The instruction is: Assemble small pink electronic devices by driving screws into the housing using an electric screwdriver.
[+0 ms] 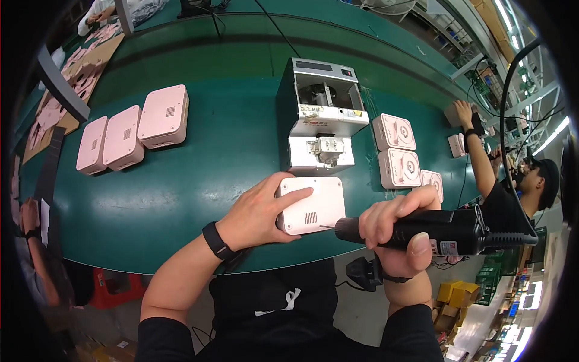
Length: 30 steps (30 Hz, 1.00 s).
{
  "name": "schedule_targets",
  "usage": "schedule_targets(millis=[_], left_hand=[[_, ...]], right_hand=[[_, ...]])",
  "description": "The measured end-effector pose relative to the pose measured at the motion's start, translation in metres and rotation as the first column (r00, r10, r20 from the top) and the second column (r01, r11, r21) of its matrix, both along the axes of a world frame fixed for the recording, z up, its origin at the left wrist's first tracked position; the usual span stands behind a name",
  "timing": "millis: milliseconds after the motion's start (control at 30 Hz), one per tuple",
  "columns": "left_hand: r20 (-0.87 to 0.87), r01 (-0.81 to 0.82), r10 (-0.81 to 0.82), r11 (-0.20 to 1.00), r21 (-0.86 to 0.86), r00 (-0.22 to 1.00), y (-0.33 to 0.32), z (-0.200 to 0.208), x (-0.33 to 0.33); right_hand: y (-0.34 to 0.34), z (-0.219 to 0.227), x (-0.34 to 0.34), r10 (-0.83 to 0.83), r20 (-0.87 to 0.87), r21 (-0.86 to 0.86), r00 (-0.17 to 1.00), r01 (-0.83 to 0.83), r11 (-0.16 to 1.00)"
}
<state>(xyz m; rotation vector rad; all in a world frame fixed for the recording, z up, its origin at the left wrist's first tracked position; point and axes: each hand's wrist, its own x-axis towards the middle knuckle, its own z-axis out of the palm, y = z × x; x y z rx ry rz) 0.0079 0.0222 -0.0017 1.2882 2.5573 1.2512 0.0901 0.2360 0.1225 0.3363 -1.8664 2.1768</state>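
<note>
The left hand [256,212] grasps a smooth, round-cornered pink plastic box [322,202]; beside it, the right hand [386,223] clenches a black cylindrical screwdriver [443,228] bearing a white label [449,248].

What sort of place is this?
Probably a factory assembly line: matching pale pink housings sit on a green workbench, the right hand holds a black power screwdriver, and a co-worker is alongside.

Pale pink case [321,204], dark-striped grille [310,218]; black electric screwdriver [437,230]; green tabletop [181,205]; far boxes [464,295] apparently yellow.
</note>
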Motion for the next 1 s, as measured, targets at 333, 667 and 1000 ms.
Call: schedule_targets(millis=[333, 667, 1000], left_hand=[[0.011, -0.027, 0.027, 1.000, -0.013, 1.000, 0.001, 0.001, -0.002], [0.006, -0.032, 0.032, 0.999, 0.005, 0.999, 0.002, 0.000, 0.001], [0.030, -0.044, 0.044, 0.999, -0.002, 0.999, 0.002, 0.002, 0.000]], right_hand=[[-0.006, 0.001, 0.003, -0.069, 0.093, -0.011, 0.993, 0.070, 0.997], [-0.012, 0.004, 0.010, -0.076, 0.112, 0.028, 0.991, 0.073, 0.997], [-0.009, 0.002, 0.004, -0.067, 0.136, 0.013, 0.988, 0.066, 0.998]])
